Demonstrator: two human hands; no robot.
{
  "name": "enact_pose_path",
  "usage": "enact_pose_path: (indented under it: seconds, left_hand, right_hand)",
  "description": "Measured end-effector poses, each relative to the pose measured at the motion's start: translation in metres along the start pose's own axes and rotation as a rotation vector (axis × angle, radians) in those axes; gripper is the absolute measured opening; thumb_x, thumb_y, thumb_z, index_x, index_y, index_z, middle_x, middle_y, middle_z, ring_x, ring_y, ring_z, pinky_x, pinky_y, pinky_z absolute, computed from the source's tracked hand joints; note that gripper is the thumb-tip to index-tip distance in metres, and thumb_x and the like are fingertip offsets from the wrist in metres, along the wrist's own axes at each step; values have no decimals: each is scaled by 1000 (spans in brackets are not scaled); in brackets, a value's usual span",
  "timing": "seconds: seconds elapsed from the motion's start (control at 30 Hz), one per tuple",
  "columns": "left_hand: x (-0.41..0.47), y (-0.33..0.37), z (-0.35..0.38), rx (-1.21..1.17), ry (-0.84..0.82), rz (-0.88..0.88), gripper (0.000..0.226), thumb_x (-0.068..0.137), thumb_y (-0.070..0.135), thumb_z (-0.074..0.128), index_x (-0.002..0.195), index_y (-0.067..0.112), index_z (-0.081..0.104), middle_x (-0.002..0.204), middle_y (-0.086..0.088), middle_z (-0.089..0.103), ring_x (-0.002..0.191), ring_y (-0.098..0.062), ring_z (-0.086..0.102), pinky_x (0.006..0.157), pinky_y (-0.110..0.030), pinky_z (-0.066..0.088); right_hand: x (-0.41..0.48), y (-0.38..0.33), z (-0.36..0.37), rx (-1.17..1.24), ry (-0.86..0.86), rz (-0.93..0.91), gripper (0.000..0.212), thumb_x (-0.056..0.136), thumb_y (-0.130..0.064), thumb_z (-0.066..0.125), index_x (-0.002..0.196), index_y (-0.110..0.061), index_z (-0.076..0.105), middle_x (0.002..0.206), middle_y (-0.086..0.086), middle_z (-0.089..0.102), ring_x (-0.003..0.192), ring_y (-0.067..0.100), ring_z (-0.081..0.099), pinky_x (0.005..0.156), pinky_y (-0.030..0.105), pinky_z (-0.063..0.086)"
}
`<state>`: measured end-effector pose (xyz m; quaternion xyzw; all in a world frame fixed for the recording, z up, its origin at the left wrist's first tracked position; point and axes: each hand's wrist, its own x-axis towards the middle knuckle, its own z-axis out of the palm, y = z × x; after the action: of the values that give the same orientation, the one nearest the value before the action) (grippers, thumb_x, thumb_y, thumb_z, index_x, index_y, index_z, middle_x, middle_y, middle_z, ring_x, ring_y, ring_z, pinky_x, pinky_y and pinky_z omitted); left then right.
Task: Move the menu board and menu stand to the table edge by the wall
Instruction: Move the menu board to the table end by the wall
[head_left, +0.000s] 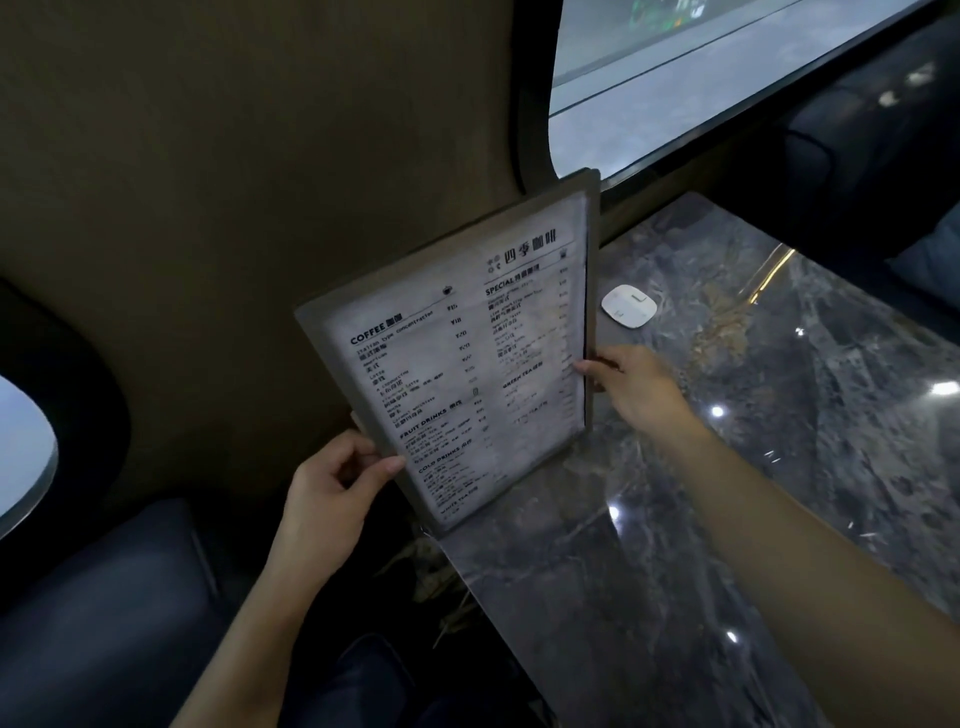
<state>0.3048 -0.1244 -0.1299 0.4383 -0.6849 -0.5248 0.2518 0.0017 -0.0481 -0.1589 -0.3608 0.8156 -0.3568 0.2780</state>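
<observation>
The menu board (457, 358) is a flat grey-framed sheet printed with drink lists. It stands tilted on its lower corner at the left edge of the dark marble table (701, 519), right beside the brown wall (234, 182). My left hand (327, 499) grips its lower-left edge, thumb on the front. At the board's right edge my right hand (631, 387) pinches it, fingers behind. A small white square object (629, 305), possibly the menu stand, lies flat on the table just right of the board.
A window (675, 78) runs along the far side of the table. Dark upholstered seats sit at the lower left (104, 597) and the upper right (857, 135). Bright light reflections dot the glossy tabletop.
</observation>
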Motion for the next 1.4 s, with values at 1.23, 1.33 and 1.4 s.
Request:
enact_pose_path:
  seconds: [1.23, 1.33, 1.4]
  left_hand:
    - [-28, -81, 73, 465, 24, -47, 21, 76, 25, 70, 92, 15, 62, 90, -2, 67, 85, -20, 60, 77, -43, 52]
    - [-20, -80, 69, 442, 56, -75, 21, 78, 26, 68, 94, 15, 60, 92, -3, 65, 86, -20, 59, 76, -43, 52]
    - [-11, -80, 65, 416, 108, -104, 23, 79, 25, 67, 96, 13, 59, 95, -5, 64, 87, -20, 59, 75, -39, 52]
  right_hand:
    - [-37, 65, 52, -245, -281, 195, 89, 83, -26, 54, 138, -37, -15, 144, 5, 38, 136, 36, 18, 111, 44, 12]
    - [-34, 60, 58, -209, -257, 233, 90, 81, -32, 56, 135, -45, -15, 151, 2, 22, 137, 39, 8, 109, 47, 18]
    - [-29, 56, 60, -196, -268, 233, 91, 80, -36, 57, 134, -46, -15, 154, -3, 14, 138, 39, 3, 111, 49, 16]
